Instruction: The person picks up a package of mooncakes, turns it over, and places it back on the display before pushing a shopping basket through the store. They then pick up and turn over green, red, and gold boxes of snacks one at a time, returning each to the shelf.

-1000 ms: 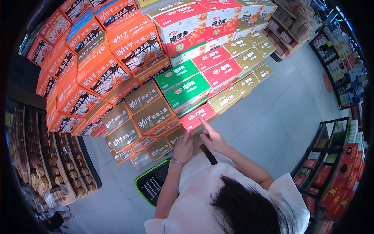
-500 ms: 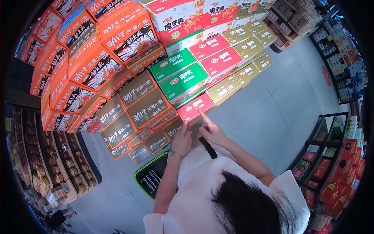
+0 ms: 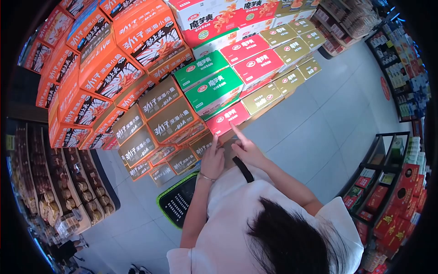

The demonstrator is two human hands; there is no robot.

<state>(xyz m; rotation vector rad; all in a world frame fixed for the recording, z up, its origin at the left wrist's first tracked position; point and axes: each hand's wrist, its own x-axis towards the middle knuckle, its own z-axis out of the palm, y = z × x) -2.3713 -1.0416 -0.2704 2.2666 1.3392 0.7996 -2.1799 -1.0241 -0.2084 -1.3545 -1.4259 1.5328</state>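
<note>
A red snack box [image 3: 227, 119] lies at the near corner of a stepped stack of boxes. My right hand [image 3: 248, 151] points at it, the index finger stretched to its near edge and the other fingers curled in. Just left of that, my left hand [image 3: 213, 160] has its index finger extended right at the box's lower left corner. Neither hand holds anything. Directly behind the red box is a green box [image 3: 215, 91], and a gold box [image 3: 262, 98] sits to its right. Brown-topped fish snack boxes [image 3: 169, 118] are stacked to the left.
Orange boxes [image 3: 109, 75] rise in tall tiers at the upper left. A black basket with a green rim [image 3: 160, 206] is beside my left forearm. Shelves of packaged goods [image 3: 68, 192] stand at left, and a black rack [image 3: 372, 182] with red boxes stands at right.
My view has shifted slightly, and the stack sits a little higher in it. The right fingertip has moved slightly toward the red box's near edge. Feet now show at the bottom.
</note>
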